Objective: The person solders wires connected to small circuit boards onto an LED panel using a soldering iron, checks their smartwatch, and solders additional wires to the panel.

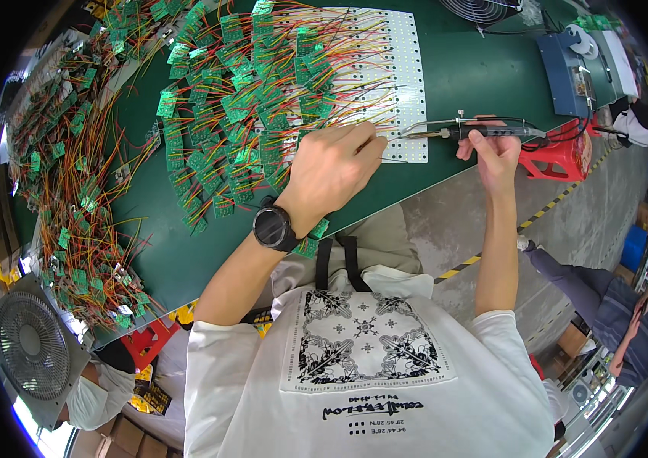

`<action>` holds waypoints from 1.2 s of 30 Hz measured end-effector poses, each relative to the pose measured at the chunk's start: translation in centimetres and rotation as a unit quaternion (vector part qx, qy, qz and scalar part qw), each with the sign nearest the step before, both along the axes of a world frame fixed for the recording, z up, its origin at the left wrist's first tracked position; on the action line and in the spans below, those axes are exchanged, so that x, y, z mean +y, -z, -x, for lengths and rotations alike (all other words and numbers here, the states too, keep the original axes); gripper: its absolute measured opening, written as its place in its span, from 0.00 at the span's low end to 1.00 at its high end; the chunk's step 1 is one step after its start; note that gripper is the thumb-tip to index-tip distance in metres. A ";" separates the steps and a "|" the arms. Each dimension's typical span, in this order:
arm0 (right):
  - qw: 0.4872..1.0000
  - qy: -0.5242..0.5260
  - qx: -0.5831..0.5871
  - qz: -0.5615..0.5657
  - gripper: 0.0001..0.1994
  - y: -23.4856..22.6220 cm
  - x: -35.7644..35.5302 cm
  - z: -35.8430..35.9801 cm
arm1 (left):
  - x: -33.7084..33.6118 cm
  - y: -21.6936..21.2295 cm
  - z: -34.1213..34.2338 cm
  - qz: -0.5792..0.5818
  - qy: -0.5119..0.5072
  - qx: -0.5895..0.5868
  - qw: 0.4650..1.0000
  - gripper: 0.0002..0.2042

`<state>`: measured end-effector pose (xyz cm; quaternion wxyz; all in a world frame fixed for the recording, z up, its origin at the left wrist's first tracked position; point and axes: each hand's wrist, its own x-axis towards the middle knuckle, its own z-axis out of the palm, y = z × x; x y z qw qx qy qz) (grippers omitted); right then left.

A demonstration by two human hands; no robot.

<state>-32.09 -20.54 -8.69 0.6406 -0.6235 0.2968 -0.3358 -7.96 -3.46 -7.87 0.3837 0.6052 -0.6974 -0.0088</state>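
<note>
My right hand (492, 149) is wrapped round a soldering iron (457, 132) with a thin curved metal tube fixed along it. The iron's tip points left, close to the fingers of my left hand (335, 164). That hand is closed in a pinch over the near edge of a white perforated panel (408, 84); whatever its fingertips hold is hidden. Rows of small green circuit boards (263, 95) lie left of and partly over the panel. Red, yellow and black wires run from them to the panel's holes.
A large heap of wired boards (72, 198) covers the table's left side. At the back right stand a blue box-shaped unit (565, 72) and a round fan (488, 9). A red stool (556, 160) is beyond the table's right edge. Another person (617, 305) is at the right.
</note>
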 end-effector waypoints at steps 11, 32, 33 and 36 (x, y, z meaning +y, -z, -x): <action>0.998 0.011 -0.056 -0.016 0.13 0.7 -0.7 0.3 | 0.0 0.3 0.0 0.003 0.007 0.008 1.000 0.06; 0.984 0.143 -0.102 -0.029 0.11 1.8 -0.2 -1.2 | 7.5 -6.4 -3.1 0.002 -0.102 0.012 0.995 0.16; 0.984 0.144 -0.102 -0.031 0.11 2.0 -0.3 -1.2 | 8.9 -6.3 -3.9 -0.007 -0.155 0.017 0.988 0.13; 0.984 0.134 -0.115 -0.035 0.11 1.9 -0.6 -1.5 | 13.3 -5.1 -6.7 -0.030 -0.342 0.077 0.936 0.08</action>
